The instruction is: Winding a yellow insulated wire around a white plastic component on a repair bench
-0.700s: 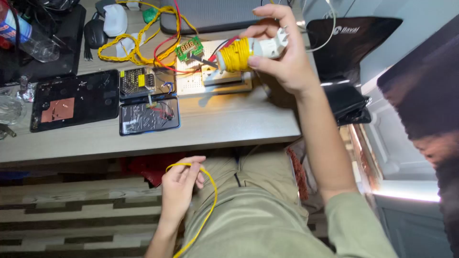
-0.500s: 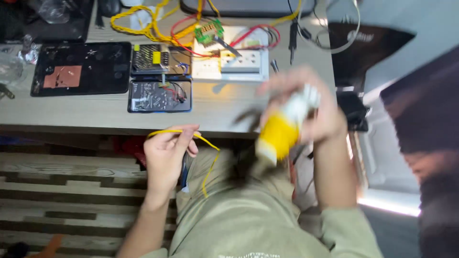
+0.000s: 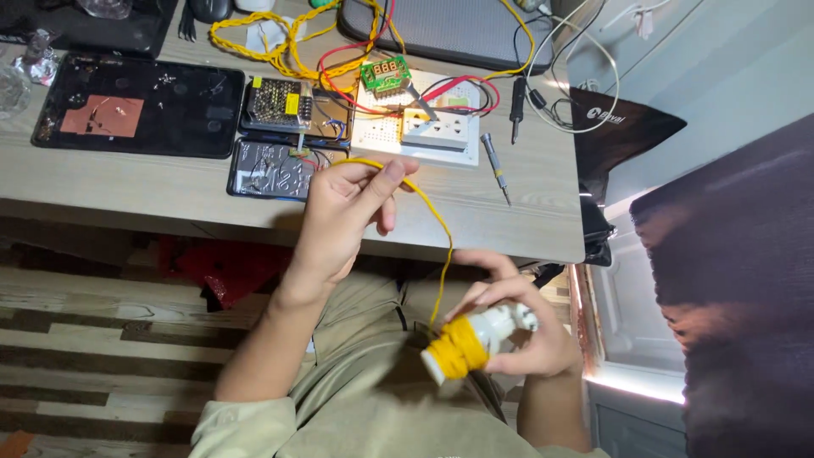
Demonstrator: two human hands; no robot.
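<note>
My right hand holds a white spool wound with yellow wire over my lap, below the table's front edge. A strand of yellow wire runs up from the spool to my left hand, which pinches its end between thumb and forefinger above the table edge. Just beyond my left hand lie a metal-cased circuit module and a white socket board with red wires and a small green display board.
A grey wooden table carries a black tray with a copper plate, a coil of yellow wire, a screwdriver, a black probe and a laptop. A dark bag sits at the right.
My right hand brought the spool down from the table to my lap. My left hand rose from my lap to the table edge, pulling the yellow wire taut.
</note>
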